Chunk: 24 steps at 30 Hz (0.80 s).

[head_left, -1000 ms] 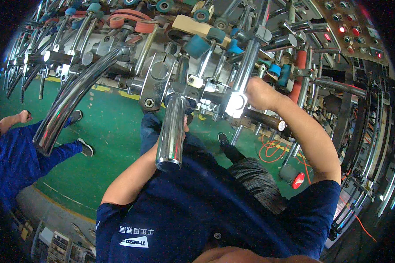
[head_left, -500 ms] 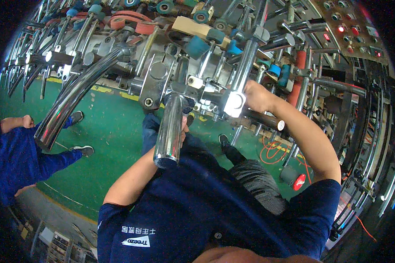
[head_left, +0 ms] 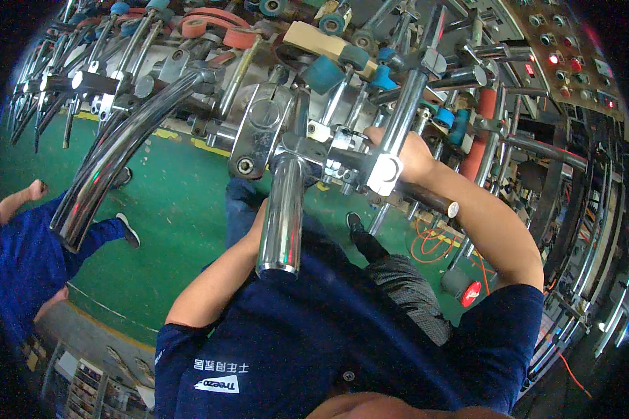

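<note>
A short chrome tube [head_left: 281, 209] sticks out of a grey clamp on the machine [head_left: 258, 133] in front of me. My left forearm reaches up behind this tube, and my left hand [head_left: 259, 218] is almost wholly hidden by it, so its grip does not show. My right hand [head_left: 407, 152] is closed around a metal lever bar [head_left: 433, 199] beside a white clamp block [head_left: 384, 174], just right of the tube's clamped end. A slim chrome rod [head_left: 407, 105] rises next to that hand.
A long curved chrome tube [head_left: 119, 153] juts out to the left. A co-worker in blue [head_left: 14, 258] stands on the green floor [head_left: 182, 209] at far left. A control panel with red lights [head_left: 573, 63] sits upper right; orange cable [head_left: 433, 244] lies below.
My right hand has shifted slightly along the lever. The short tube's free end sits a little lower. The co-worker at left has moved further left.
</note>
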Available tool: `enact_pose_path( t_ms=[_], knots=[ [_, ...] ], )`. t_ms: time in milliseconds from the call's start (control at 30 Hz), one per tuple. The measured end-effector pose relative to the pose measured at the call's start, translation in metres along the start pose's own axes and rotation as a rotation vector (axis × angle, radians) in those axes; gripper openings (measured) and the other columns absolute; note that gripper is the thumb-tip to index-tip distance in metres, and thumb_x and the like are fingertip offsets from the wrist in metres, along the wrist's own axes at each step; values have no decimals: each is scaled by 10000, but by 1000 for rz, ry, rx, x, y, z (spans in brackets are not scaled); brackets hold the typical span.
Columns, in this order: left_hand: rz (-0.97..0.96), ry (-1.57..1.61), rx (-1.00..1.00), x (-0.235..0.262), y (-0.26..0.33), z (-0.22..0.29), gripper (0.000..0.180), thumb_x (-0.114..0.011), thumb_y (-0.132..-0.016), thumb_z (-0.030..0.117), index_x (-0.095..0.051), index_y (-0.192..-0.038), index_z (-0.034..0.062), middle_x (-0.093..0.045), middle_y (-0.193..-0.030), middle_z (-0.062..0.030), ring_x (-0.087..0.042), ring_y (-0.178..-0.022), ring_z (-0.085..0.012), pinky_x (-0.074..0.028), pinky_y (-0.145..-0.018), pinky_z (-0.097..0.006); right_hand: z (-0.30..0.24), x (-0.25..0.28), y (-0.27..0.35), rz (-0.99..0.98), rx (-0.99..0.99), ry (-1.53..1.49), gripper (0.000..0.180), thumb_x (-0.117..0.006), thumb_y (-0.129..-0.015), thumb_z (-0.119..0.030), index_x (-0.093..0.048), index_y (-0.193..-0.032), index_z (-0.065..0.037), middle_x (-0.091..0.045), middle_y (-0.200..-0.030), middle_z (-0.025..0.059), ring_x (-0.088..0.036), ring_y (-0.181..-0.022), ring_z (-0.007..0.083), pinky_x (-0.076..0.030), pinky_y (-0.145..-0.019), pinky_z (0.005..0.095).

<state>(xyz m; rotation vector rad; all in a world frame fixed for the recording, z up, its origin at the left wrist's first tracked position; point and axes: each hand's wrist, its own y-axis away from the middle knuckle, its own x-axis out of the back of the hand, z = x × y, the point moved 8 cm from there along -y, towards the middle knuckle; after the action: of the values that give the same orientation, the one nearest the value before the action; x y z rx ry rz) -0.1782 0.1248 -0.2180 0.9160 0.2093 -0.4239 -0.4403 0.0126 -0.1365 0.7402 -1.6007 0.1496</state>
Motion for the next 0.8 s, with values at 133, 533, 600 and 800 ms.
enact_pose_path(
  t_ms=[133,533,600,800],
  knots=[
    [27,141,-7,1,-5,-10,492,-472,-1051,534,-574,-884,83,-470,-621,19,-435,-493,-95,-362,-435,-285,27,22,-13,10,174,323,310,-615,-871,-216,-599,-1167,-127,-673,-853,104,-700,-743,314,-582,-579,422],
    [-64,156,85,1,-7,-10,471,-468,-1062,500,-586,-890,78,-475,-649,15,-429,-565,-98,-363,-510,-287,-2,41,-20,-31,47,-47,231,-553,-997,-306,-598,-971,-81,-630,-793,158,-667,-812,381,-535,-709,488],
    [-39,58,31,0,-1,-2,476,-470,-1060,506,-584,-890,76,-480,-656,12,-434,-568,-103,-369,-514,-290,-6,32,-19,-203,-20,-179,232,-543,-1014,-269,-617,-1052,-52,-626,-882,168,-637,-837,401,-527,-766,486],
    [-30,-77,-47,-6,9,19,493,-479,-1053,524,-592,-914,65,-493,-675,2,-463,-584,-116,-388,-520,-291,11,17,-4,-270,-106,-290,241,-570,-1012,-263,-619,-1022,-28,-618,-912,191,-632,-906,382,-512,-787,474]
  ],
)
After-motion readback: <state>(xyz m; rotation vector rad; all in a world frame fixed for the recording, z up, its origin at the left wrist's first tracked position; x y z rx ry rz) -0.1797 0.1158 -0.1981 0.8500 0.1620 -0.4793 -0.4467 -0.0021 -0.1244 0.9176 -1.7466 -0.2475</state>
